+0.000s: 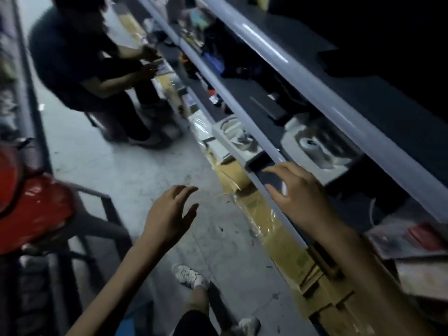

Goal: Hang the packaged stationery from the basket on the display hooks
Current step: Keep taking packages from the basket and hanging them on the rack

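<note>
My left hand (169, 214) hangs over the grey floor with relaxed, spread fingers and holds nothing. My right hand (295, 190) is stretched out over the front edge of the lower grey shelf (242, 112), fingers spread, also empty. A red basket (31, 209) sits at the left edge on a dark metal frame; its contents are hidden. Packaged goods (317, 144) lie on the shelf beyond my right hand. No display hooks show clearly in this dim, blurred view.
Another person (80, 64) in dark clothes bends over the same shelving further down the aisle, handling something. Brown cardboard boxes (274, 229) wrapped in tape line the floor under the shelves. A second shelf rail (315, 76) runs above. My feet (191, 277) are on the floor below.
</note>
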